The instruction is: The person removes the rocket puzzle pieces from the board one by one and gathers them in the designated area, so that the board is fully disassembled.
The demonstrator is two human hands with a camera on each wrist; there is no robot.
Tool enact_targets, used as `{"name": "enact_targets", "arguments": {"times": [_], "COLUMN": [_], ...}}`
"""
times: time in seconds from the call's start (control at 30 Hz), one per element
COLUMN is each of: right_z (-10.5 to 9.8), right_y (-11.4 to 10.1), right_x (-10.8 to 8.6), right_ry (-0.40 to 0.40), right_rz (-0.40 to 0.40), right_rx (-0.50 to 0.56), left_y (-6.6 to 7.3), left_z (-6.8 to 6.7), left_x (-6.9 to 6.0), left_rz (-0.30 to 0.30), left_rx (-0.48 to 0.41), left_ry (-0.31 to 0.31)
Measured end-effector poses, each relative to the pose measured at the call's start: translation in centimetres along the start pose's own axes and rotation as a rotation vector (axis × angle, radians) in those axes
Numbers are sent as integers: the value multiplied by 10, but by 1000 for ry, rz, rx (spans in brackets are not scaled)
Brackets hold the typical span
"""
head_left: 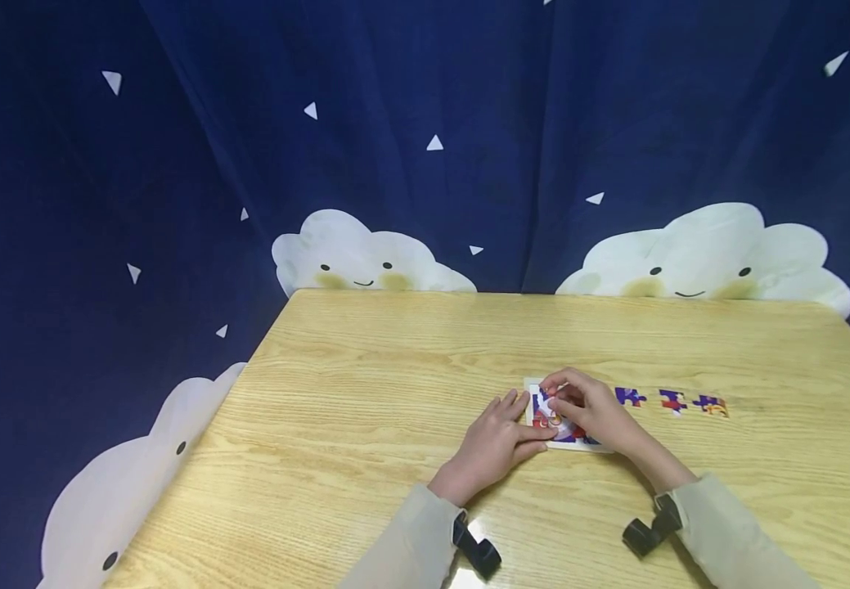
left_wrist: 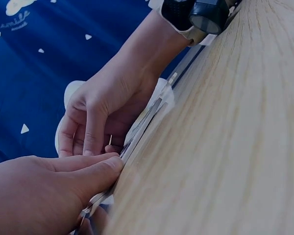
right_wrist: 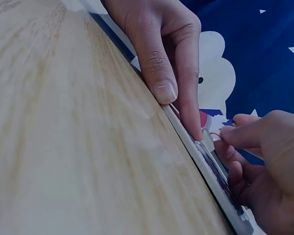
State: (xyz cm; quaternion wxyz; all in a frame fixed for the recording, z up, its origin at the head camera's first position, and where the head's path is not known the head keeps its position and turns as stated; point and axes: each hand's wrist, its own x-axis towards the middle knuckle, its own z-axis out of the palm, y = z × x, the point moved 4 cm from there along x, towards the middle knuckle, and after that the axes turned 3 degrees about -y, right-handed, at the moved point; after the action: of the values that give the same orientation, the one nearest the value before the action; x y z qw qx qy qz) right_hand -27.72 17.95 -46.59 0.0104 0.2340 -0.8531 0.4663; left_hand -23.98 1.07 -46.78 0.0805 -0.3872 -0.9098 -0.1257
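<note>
A small framed jigsaw puzzle [head_left: 579, 447] lies on the table, its picture in purple, red and white. My left hand [head_left: 489, 446] rests at its left side with fairly straight fingers; the index finger reaches onto the picture and the thumb lies along the near edge. Above the puzzle, my right hand [head_left: 592, 411] pinches a small puzzle piece [left_wrist: 110, 140] between thumb and fingertips. That piece shows almost edge-on in the left wrist view, so its picture is hidden. Both hands cover part of the puzzle.
To the right of the puzzle, loose pieces lie in a row: a purple piece [head_left: 630, 397], a red and purple piece [head_left: 672, 400] and a purple and orange piece [head_left: 712, 405]. A dark blue curtain [head_left: 425, 188] with clouds hangs behind the wooden table [head_left: 366, 368].
</note>
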Motion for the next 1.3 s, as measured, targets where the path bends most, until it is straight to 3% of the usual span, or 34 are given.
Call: {"name": "enact_targets", "arguments": {"times": [0.3, 0.63, 0.93, 1.3], "right_z": [-3, -16, -28, -45], "right_y": [1, 6, 5, 16], "right_x": [-2, -15, -28, -47], "right_ry": [5, 34, 92, 144], "right_rz": [29, 104, 5, 13], "right_rx": [61, -1, -23, -103], "left_y": [1, 0, -1, 1], "left_z": [-1, -1, -1, -2], "left_x": [0, 0, -1, 0], "left_rz": [0, -2, -17, -19], "left_rx": [-5, -3, -23, -31], "left_ry": [3, 4, -15, -19]}}
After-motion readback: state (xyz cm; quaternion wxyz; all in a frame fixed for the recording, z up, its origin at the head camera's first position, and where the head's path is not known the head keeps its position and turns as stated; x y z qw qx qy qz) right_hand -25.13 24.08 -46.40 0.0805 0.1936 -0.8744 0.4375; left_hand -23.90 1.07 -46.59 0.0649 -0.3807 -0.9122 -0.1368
